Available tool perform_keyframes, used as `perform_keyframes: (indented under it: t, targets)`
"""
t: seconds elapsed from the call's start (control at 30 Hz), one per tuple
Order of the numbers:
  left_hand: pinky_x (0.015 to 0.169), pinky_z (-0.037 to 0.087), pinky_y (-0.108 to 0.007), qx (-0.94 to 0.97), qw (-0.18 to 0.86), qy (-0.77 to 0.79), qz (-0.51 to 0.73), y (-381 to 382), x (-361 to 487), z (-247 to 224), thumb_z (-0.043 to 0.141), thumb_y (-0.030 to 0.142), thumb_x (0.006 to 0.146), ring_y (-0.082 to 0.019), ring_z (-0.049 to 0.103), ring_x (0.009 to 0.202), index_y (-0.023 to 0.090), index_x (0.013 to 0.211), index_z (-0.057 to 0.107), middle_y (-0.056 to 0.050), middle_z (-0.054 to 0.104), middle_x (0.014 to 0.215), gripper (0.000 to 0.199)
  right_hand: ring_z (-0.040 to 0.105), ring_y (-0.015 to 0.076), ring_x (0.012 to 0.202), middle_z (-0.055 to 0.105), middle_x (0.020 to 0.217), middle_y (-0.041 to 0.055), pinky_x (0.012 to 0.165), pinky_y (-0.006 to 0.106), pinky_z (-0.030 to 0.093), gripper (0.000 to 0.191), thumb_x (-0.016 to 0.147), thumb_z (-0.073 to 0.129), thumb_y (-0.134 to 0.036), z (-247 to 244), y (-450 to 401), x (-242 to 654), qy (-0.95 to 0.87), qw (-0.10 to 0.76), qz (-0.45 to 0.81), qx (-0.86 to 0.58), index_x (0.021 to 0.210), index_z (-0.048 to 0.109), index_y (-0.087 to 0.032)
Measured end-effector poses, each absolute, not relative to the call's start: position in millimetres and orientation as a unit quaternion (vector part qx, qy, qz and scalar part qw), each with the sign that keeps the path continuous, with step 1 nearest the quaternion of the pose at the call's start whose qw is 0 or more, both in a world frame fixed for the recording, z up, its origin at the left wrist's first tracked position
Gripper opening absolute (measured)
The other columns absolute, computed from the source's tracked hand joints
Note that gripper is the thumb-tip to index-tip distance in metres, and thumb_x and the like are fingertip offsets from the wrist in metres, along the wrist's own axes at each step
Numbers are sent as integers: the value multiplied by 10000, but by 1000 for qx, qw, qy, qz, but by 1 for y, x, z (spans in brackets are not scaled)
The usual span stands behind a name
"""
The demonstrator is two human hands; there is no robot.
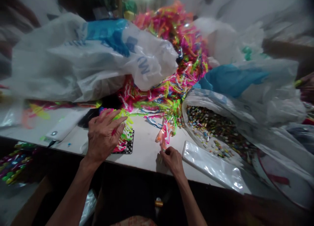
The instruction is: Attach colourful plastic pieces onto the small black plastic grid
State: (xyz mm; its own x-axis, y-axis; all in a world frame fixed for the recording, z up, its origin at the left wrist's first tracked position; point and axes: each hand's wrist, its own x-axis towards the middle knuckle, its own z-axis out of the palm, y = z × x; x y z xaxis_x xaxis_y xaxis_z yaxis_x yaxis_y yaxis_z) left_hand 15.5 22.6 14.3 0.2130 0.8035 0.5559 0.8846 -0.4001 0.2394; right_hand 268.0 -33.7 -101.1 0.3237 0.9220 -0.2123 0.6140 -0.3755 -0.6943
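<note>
My left hand [104, 134], fingers stretched out and a little apart, hovers over or rests on a black grid tray [130, 147]; I cannot tell whether it touches. Rows of neon green, yellow and pink plastic pieces [126, 129] lie on that tray, partly hidden by the hand. Near the table's front edge, the thumb and fingers of my right hand [173, 160] are pinched together at the lower end of a small orange and pink plastic piece [163, 134]. Its exact kind is too blurred to name.
A large heap of bright plastic pieces [176, 56] rises at the back. White plastic sacks [73, 62] flank it. On the right, an opened bag holds many small mixed parts [213, 124]. A stack of clear bags [213, 165] lies in front of it. A white power bank-like box [63, 126] sits left.
</note>
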Motion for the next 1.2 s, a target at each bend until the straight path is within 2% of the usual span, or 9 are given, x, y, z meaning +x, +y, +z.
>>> perform_keyframes:
  t: [0.07,0.13,0.27,0.4,0.57,0.8,0.97,1.1,1.2]
  targets:
    - [965,330,-466,-778,76,-537,-317,23,14,13,481,304,887,-258,446,1220,285,1076,614,-24,595,1223,232,531,160,469,547,554,-5,462,256,392,232,728,559,-400,-101,-25,259,-441,349,367,-741,651,524,-183]
    - [959,333,-465,-781,85,-532,-317,23,13,13,480,302,889,-257,452,1212,273,1085,613,-32,599,1217,239,535,149,466,573,611,-1,461,256,422,277,727,567,-446,-97,-20,256,-401,428,376,-717,720,548,-170]
    - [946,343,-457,-780,87,-533,-315,23,13,12,477,302,889,-258,456,1208,273,1092,615,-29,599,1218,247,542,141,524,578,648,-3,498,249,439,260,696,622,-413,-88,-18,254,-412,481,336,-697,750,567,-165]
    - [950,342,-463,-777,81,-539,-315,23,13,12,476,319,883,-263,454,1210,287,1095,619,-23,597,1223,259,506,113,476,543,595,-37,473,231,412,191,638,652,-297,-90,-16,238,-389,479,471,-631,744,574,-158]
    - [966,336,-467,-776,70,-545,-309,23,12,12,473,317,883,-264,429,1234,281,1118,611,-27,583,1242,275,416,85,422,502,515,-57,421,211,338,166,596,619,-246,-94,-8,213,-370,455,544,-601,720,605,-137]
    - [966,334,-477,-776,59,-550,-304,21,12,14,464,317,890,-262,428,1232,271,1113,612,-33,585,1238,271,394,88,442,496,523,-57,411,201,312,113,560,577,-207,-96,4,195,-394,443,513,-621,659,564,-156]
    - [967,334,-481,-776,54,-553,-298,20,13,17,455,307,894,-260,421,1240,267,1113,614,-32,583,1244,273,431,103,471,490,535,-49,458,215,344,133,669,592,-291,-97,8,181,-450,443,496,-596,667,546,-167]
    - [972,332,-478,-775,50,-556,-297,20,13,18,462,300,891,-253,417,1247,260,1113,615,-33,577,1257,273,547,146,580,586,619,-7,538,233,407,163,750,563,-320,-99,8,176,-472,454,520,-548,778,575,-161]
    - [976,328,-480,-773,44,-559,-296,20,13,18,470,298,887,-253,407,1256,263,1123,611,-32,573,1263,277,569,158,626,618,669,18,555,234,407,156,781,530,-298,-100,9,174,-523,433,504,-534,771,585,-153]
